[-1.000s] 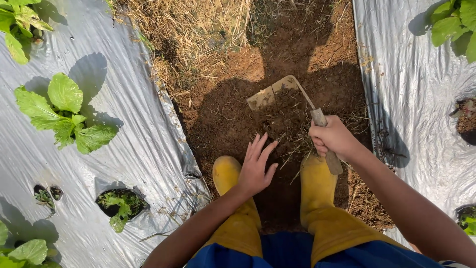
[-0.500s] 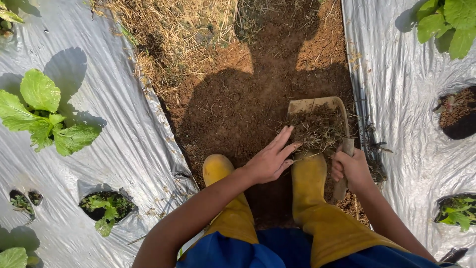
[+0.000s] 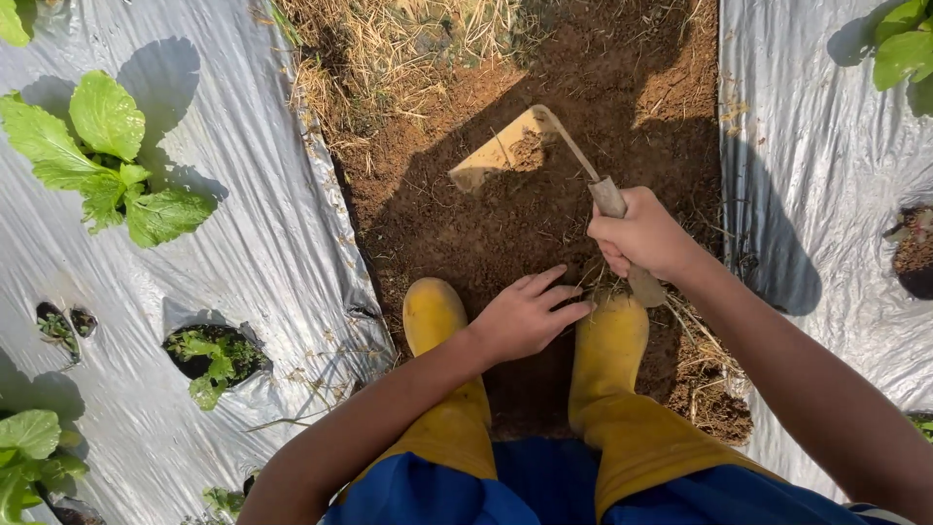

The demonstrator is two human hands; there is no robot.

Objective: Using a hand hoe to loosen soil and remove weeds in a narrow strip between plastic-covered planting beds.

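Note:
My right hand (image 3: 643, 235) is closed round the wooden handle of a small hand hoe (image 3: 505, 151). Its flat blade rests on the brown soil (image 3: 466, 224) of the furrow ahead of me, with earth on it. My left hand (image 3: 528, 313) hovers low between my two yellow rubber boots (image 3: 433, 316), fingers spread, holding nothing. It is just left of the right boot (image 3: 609, 340) and below the hoe handle. Dry grass stalks lie by the right boot.
Silver plastic mulch (image 3: 243, 243) covers the beds on both sides of the furrow. Leafy green plants (image 3: 102, 156) grow through holes at left, and a small seedling (image 3: 214, 355) sits in a nearer hole. Dry straw (image 3: 408, 49) lies at the furrow's far end. More leaves (image 3: 904, 44) show top right.
The hoe blade has swung from the right, near my boot, forward and left onto the soil. My left hand has dropped lower, between the boots.

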